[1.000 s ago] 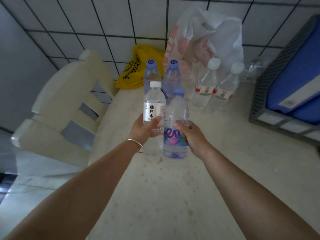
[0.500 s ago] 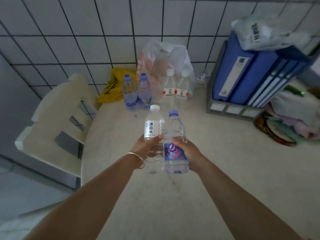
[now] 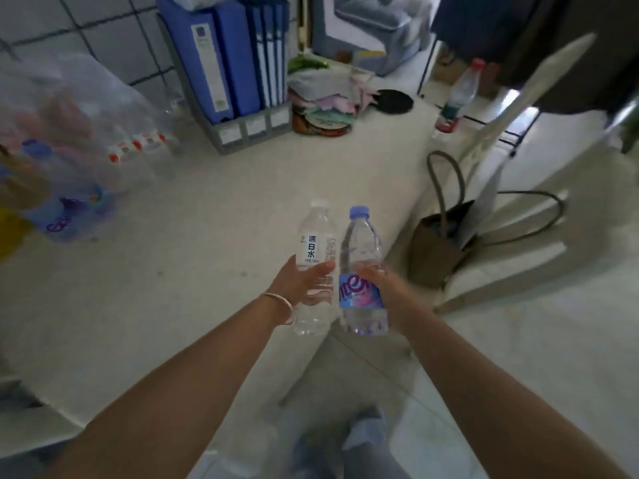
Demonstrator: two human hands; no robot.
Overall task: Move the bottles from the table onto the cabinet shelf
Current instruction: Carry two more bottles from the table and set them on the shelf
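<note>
Gripping upright bottles — left hand (image 3: 300, 279) white-capped bottle (image 3: 315, 243); right hand (image 3: 387, 288) blue-capped bottle (image 3: 359, 250)

Pale table (image 3: 179, 271), blue binders (image 3: 224, 60)

Both forearms are showing bare from the lower corners of the view up to the wrists, with no sleeve reaching into sight on either side. The left hand (image 3: 300, 279) is wearing a thin, pale metallic bangle (image 3: 281, 302) that is sitting loosely around the wrist and catching a pinkish sheen. The right hand (image 3: 383, 288) is wearing nothing: its wrist is showing bare, and no ring is showing on its visible fingers. Below the arms, the person's legs are appearing in faded light-blue denim trousers (image 3: 359, 444), the cloth looking soft and creased, though this part of the view is blurring.
</note>
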